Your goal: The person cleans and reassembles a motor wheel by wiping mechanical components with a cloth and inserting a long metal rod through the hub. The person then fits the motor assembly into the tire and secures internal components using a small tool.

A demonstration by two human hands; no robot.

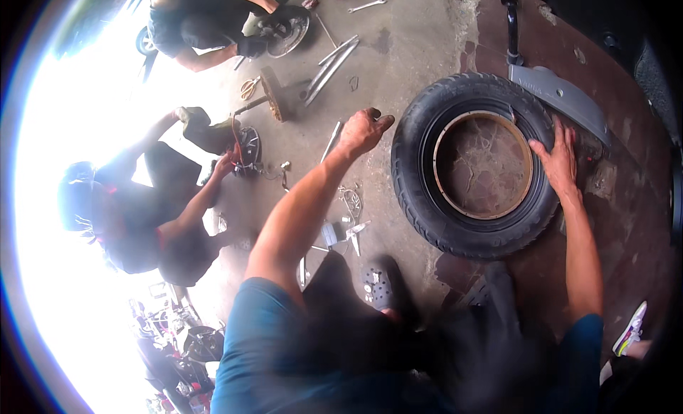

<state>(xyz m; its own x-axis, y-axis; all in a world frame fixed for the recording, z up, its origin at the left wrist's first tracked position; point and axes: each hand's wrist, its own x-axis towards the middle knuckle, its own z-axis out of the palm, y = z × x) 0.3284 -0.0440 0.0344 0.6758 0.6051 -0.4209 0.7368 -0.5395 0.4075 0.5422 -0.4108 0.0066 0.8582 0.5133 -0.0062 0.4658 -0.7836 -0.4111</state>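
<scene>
A black rubber tyre (427,193) lies flat on the concrete floor, with no rim in it; the floor shows through its round hole. My right hand (558,158) rests flat on the tyre's right sidewall, fingers spread. My left hand (364,129) hovers just left of the tyre, fingers loosely curled, holding nothing that I can see. My dark shoe (377,282) stands on the floor below the tyre.
Long metal tyre levers (331,58) and a wrench (366,5) lie on the floor at the back. A grey plastic panel (562,94) lies right of the tyre. Two other people (156,208) crouch at left over wheel parts (274,94). Small tools (345,232) are scattered near my knee.
</scene>
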